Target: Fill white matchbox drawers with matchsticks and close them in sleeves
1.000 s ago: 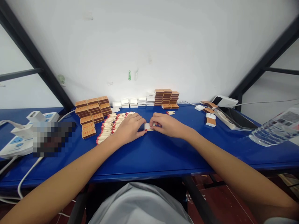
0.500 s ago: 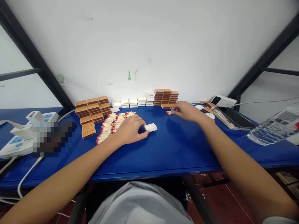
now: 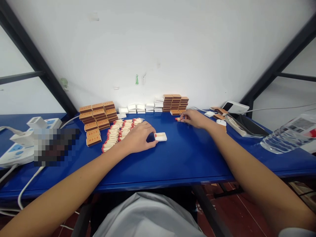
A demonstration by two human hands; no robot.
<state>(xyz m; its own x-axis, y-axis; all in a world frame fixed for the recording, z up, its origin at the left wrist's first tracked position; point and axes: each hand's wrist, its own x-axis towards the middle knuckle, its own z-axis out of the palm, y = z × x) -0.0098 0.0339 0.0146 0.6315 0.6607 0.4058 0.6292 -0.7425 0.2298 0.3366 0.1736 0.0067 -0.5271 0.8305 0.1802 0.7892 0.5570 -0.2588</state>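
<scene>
My left hand (image 3: pixel 141 137) grips the end of a small white matchbox tray (image 3: pixel 161 138) between thumb and fingers. The tray's open side faces up, and a little of its contents, red and pale like matches, shows inside. Farther back, my right hand (image 3: pixel 194 118) pinches at a small bunch of red-tipped matches (image 3: pixel 177 119) on the table; how many it grips is hidden. Beside and partly behind my left hand lie long rows of matches (image 3: pixel 114 135).
Orange-brown matchboxes (image 3: pixel 98 113) are stacked at left, with more matchboxes (image 3: pixel 172 102) by the wall. White trays (image 3: pixel 140 108) line the wall. A power strip (image 3: pixel 24 144) with cables sits at far left; a water bottle (image 3: pixel 288 135) lies at right on the blue table (image 3: pixel 172 164).
The white tray has tipped in my left hand, so its inside now shows. My right hand has shifted slightly left at the small bunch of matches.
</scene>
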